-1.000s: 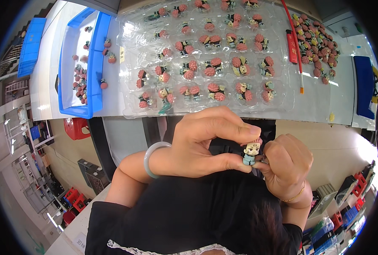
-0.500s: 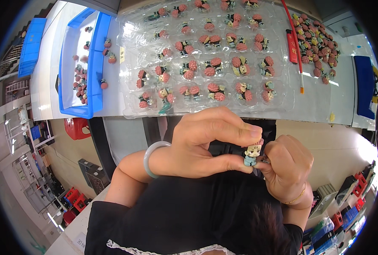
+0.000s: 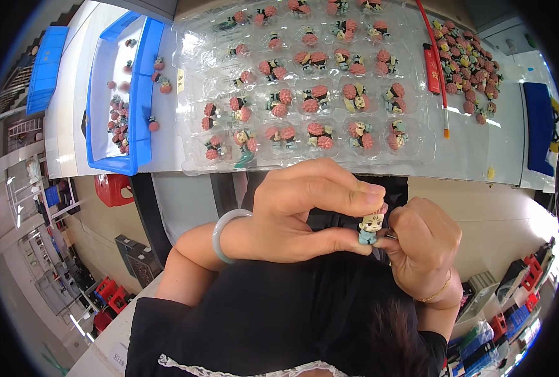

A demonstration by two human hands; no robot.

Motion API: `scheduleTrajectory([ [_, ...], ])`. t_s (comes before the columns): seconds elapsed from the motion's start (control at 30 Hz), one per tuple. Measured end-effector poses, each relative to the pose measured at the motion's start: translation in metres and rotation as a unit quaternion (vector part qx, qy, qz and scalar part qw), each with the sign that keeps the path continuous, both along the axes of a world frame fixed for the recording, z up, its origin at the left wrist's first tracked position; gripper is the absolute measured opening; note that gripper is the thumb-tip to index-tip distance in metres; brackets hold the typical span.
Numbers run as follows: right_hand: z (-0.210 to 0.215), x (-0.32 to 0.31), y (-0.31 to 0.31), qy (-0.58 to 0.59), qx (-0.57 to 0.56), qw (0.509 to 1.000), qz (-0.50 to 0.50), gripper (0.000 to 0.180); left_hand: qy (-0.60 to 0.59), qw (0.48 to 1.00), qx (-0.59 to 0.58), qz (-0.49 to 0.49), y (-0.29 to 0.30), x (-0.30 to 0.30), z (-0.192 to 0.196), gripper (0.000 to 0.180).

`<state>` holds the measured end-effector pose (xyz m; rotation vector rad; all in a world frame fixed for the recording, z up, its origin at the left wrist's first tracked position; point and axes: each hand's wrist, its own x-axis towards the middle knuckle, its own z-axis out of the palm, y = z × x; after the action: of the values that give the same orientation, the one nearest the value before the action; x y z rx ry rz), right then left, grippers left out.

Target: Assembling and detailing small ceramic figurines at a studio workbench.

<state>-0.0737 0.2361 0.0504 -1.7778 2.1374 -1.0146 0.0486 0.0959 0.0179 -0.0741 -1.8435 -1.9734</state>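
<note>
Both hands' fingers point(image 3: 355, 191) hold upright figurine point(image 3: 370, 227)

White worktable point(image 3: 72, 125), tan floor point(image 3: 512, 213), red stool point(image 3: 113, 188), bright glare

We are in a small assembly workshop: on the white worktop point(image 3: 505, 151) sit clear blister trays point(image 3: 304, 88) of tiny figurines, a blue parts bin point(image 3: 138, 107) at far left and loose figurines point(image 3: 465, 69) heaped far right.

tiny figurine point(image 3: 370, 227) | pale head, teal body | upright | pinched between fingers
</note>
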Motion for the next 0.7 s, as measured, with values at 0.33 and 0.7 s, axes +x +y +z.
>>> scheduleTrajectory([
  [0.33,-0.001,0.0,-0.001,0.013,-0.011,1.0,0.012,0.028,0.015,1.0,-0.02,0.014,0.0,0.001,0.0,0.039],
  [0.7,0.004,-0.004,-0.001,0.033,0.014,0.999,0.032,0.029,-0.042,0.996,0.076,-0.02,0.003,0.005,-0.001,0.043],
])
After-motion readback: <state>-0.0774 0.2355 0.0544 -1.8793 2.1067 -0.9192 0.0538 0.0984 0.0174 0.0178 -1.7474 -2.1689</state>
